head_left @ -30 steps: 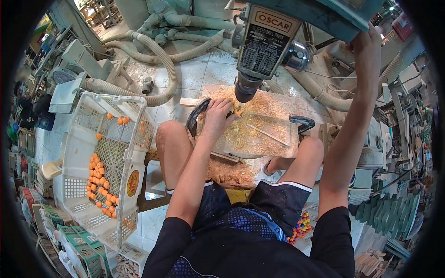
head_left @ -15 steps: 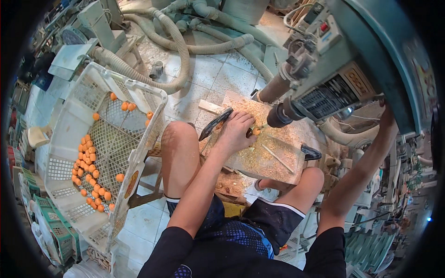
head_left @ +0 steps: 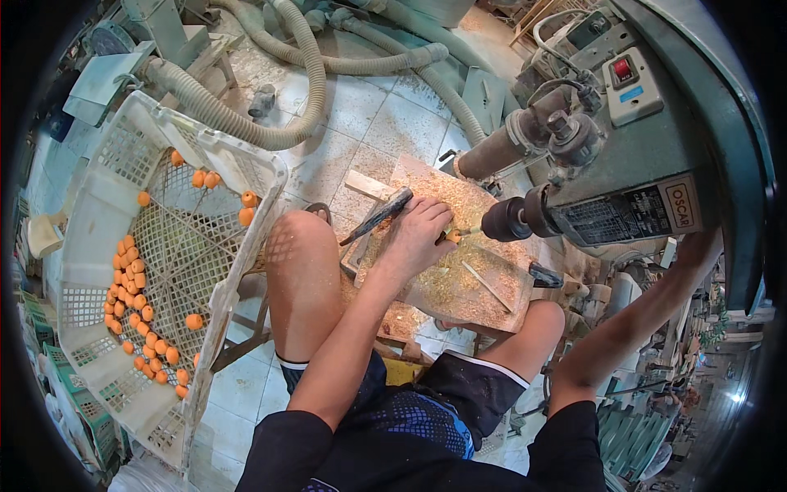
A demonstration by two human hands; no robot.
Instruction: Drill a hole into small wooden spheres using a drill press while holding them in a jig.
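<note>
Single head view, looking steeply down, close over lap and drill press table [head_left: 459, 271]; fisheye-bent edges.

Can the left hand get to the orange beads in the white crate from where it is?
Probably yes. The left hand is on the sawdusty drill table, and the white crate stands open-topped just beyond the left knee, with orange beads uncovered inside.

Drill press [head_left: 648, 164]: painted metal, teal-green, dull, dusty; chuck [head_left: 504, 221] dark bare metal. Work table [head_left: 459, 271]: covered in rough sawdust and wood shavings. Orange bead [head_left: 452, 235] at left hand [head_left: 418, 238]: smooth, looks like painted wood. Crate [head_left: 98, 271]: white lattice plastic, matt, scuffed. Dust hoses [head_left: 303, 90]: ribbed grey plastic, grimy. Floor tiles [head_left: 369, 115]: pale ceramic, dust-speckled. Shorts [head_left: 426, 402]: dark knit cloth, sawdust-flecked. Clamp handle [head_left: 379, 215]: black, slightly glossy.
</note>
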